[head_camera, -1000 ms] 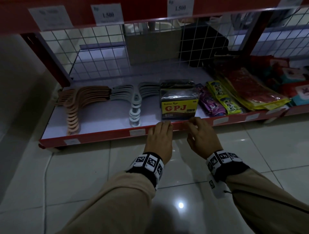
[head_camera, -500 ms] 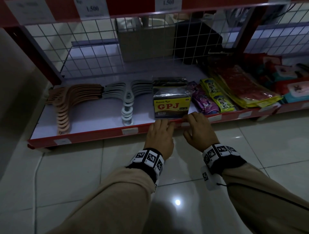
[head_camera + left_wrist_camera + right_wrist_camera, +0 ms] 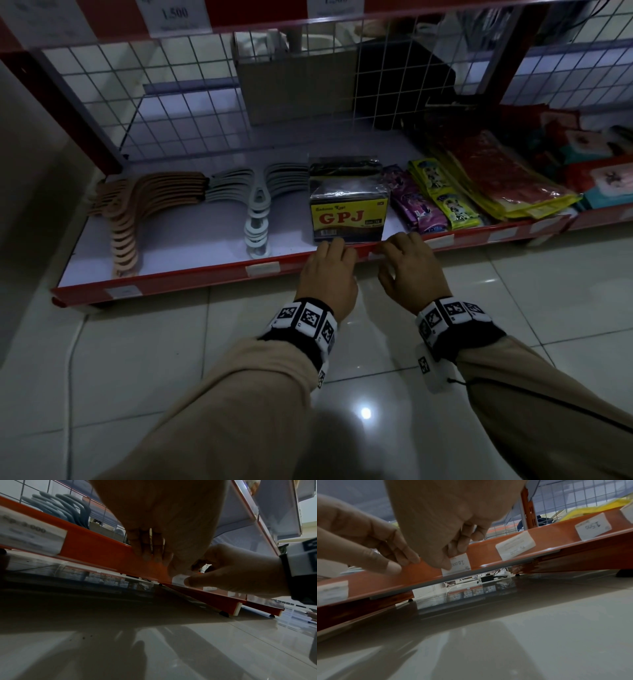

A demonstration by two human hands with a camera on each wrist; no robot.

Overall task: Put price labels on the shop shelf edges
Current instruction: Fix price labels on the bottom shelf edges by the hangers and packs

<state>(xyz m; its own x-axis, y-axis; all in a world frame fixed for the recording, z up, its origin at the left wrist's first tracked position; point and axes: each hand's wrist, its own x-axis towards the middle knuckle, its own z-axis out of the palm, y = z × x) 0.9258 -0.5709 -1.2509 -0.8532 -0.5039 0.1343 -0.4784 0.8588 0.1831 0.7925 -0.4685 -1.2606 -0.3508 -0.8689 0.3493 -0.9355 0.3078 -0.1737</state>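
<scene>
Orange-red metal makes up the shelf edge (image 3: 219,275) that runs across the middle of the head view, low to the floor, and the white price label (image 3: 459,563) lies against it just under the GPJ box (image 3: 349,216). The label's long side follows the run of the edge, left to right. The right hand (image 3: 409,270) is the nearer one: its grip grasps the label, thumb below and fingertips (image 3: 458,545) curled over the top of the edge, as the right wrist view shows. The left hand (image 3: 329,274) sits just beside it to the left, its fingers straight and relaxed, pressing flat on the bare strip and holding nothing.

My judgement is that the label is being seated and the next move is a press and smooth along the edge, from the right hand's spot sideways toward the left hand.

Other labels (image 3: 515,547) already sit on the same strip to either side. Hangers (image 3: 257,209) and bright packets (image 3: 445,202) lie on the white shelf board, a wire grid (image 3: 171,102) stands behind them, and glossy pale floor tiles (image 3: 137,359) fill the lower frame in a dim room.
</scene>
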